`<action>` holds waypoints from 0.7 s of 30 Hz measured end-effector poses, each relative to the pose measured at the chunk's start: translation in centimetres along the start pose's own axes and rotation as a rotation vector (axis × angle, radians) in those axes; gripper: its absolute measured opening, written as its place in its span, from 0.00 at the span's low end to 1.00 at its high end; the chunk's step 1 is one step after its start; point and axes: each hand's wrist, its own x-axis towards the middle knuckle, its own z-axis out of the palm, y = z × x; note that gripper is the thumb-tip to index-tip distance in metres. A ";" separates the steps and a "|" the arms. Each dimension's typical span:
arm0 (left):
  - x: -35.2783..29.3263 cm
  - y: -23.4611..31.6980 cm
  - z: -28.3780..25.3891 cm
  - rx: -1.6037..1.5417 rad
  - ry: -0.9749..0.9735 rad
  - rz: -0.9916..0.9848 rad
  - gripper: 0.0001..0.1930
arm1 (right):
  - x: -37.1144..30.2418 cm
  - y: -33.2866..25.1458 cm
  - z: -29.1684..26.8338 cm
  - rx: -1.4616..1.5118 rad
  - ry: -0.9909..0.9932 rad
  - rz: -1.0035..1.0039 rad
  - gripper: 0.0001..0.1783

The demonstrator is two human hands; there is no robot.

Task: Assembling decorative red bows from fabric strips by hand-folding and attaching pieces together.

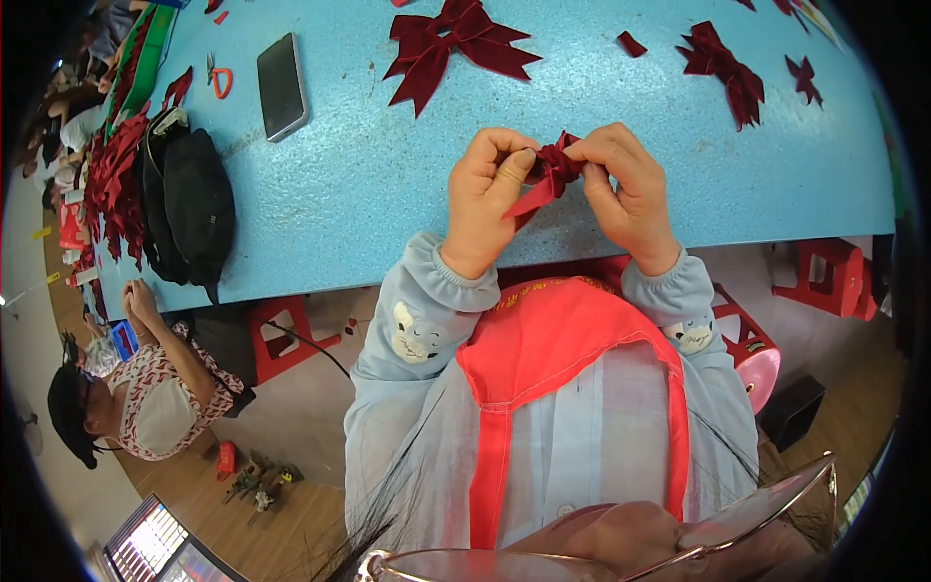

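Between my two hands, above the near edge of the blue table (388, 209), is a dark red velvet ribbon bow (556, 173), bunched at its middle. My left hand (490, 189) pinches its left side between thumb and bent forefinger. A ribbon tail hangs down beside that hand. My right hand (626, 184) grips the bow's right side with thumb and fingertips. The fingers partly hide the bow's loops. Farther back on the table lies a large finished-looking velvet bow (456, 48), with another velvet bow (725, 73) to the right.
A phone (282, 87), orange-handled snips (221, 82) and a black bag (194, 204) lie at the left, beside a heap of red ribbon pieces (116, 184). Another person (165, 388) sits at the table's left. Red stools (824, 276) stand below the table edge.
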 end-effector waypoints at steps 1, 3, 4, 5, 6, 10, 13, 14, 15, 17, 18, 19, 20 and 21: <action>0.1 0.1 -0.1 0.003 -0.005 0.007 0.03 | 0.1 -0.2 -0.1 -0.001 0.005 -0.007 0.07; 0.6 0.3 -0.1 0.036 -0.120 -0.221 0.04 | -0.3 -0.4 -0.8 -0.069 0.012 0.016 0.06; 0.6 0.1 -0.5 0.060 -0.152 -0.325 0.05 | -0.7 -0.2 -1.1 -0.084 0.000 0.015 0.06; -0.7 -1.8 0.3 0.438 -0.338 0.033 0.06 | -3.7 -0.3 -2.6 -0.203 -0.057 0.105 0.04; -3.2 -4.0 1.9 0.837 -0.483 0.394 0.07 | -7.5 -1.1 -4.0 -0.281 -0.100 0.181 0.03; -10.6 -5.0 9.5 0.109 -0.505 -0.597 0.09 | -17.7 -9.2 -7.0 -0.553 -0.112 0.319 0.06; -12.9 -2.6 9.2 0.143 -0.404 -0.447 0.07 | -17.1 -12.0 -4.0 -0.619 -0.083 0.310 0.06; -13.7 -2.0 8.4 0.185 -0.304 -0.256 0.06 | -16.4 -12.9 -2.6 -0.635 -0.053 0.273 0.05; -14.3 -1.3 7.3 0.229 -0.200 -0.062 0.05 | -15.6 -13.9 -1.3 -0.646 -0.024 0.232 0.05; -14.7 1.9 5.0 0.231 -0.143 -0.015 0.05 | -13.7 -16.0 1.0 -0.581 -0.003 0.167 0.05; -14.8 3.6 3.8 0.225 -0.109 0.011 0.04 | -12.8 -17.1 2.1 -0.527 0.023 0.132 0.04; -15.1 5.2 2.6 0.219 -0.073 0.039 0.04 | -12.1 -18.3 3.1 -0.470 0.046 0.095 0.04; -15.5 6.7 1.4 0.229 -0.046 0.063 0.04 | -11.5 -19.4 4.1 -0.453 0.036 0.063 0.04; -15.9 8.1 0.3 0.219 -0.026 0.080 0.03 | -11.0 -20.3 4.8 -0.349 0.040 0.083 0.04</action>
